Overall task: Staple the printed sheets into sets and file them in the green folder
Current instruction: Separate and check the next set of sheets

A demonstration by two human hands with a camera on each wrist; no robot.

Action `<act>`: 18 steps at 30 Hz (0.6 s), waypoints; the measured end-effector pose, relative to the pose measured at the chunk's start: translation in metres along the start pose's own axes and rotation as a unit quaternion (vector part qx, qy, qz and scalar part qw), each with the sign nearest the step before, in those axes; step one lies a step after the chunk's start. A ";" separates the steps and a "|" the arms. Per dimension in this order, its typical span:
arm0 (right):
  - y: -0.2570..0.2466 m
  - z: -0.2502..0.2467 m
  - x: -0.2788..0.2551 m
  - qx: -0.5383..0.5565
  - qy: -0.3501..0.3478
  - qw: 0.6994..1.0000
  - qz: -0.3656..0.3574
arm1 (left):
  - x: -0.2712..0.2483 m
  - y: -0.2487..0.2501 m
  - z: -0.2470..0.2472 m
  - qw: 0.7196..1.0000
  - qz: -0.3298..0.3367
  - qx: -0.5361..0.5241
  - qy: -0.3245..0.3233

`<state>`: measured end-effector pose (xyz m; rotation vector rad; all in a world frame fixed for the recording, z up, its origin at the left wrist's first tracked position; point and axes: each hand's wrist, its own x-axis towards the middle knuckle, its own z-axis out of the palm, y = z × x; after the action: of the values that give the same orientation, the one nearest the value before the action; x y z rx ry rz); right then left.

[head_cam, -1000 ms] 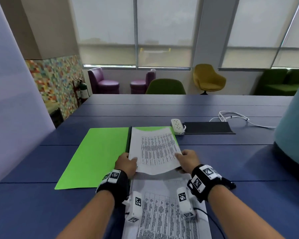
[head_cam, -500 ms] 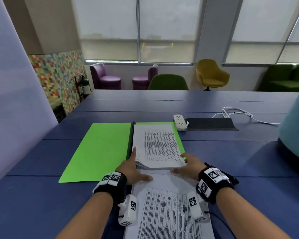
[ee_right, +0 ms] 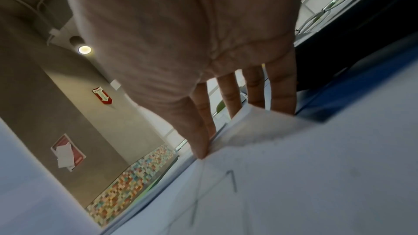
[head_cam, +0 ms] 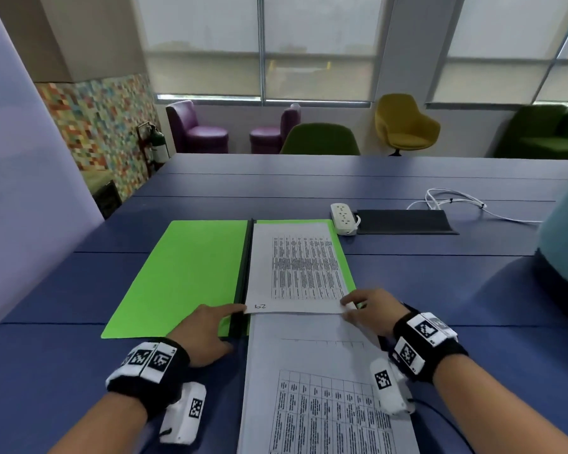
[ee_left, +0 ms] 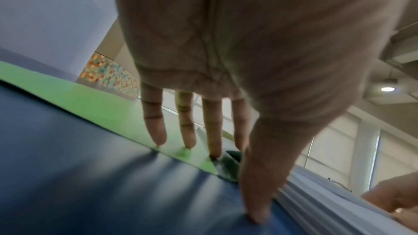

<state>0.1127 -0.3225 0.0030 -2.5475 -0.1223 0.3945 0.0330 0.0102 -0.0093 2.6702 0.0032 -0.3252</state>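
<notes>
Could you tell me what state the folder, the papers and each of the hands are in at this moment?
green folder: open flat on the table.
printed set: lying flat in the folder's right half.
loose sheets: stacked on the table, nearer the person.
left hand: fingers straight, tips on the folder.
right hand: fingers straight, touching the set's near corner.

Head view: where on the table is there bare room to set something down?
Bare table right of the green folder, nearer than the black mat; also beyond the folder. Crowded near the front edge: both hands and the loose sheets.
</notes>
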 end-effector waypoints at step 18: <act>-0.007 0.004 0.020 -0.056 -0.015 0.998 0.019 | 0.055 0.015 -0.022 0.994 0.038 0.096 -0.022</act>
<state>0.1303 -0.3112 -0.0009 -2.6574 -0.1110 0.4512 0.0922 0.0036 0.0042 2.8432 -0.1499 -0.3774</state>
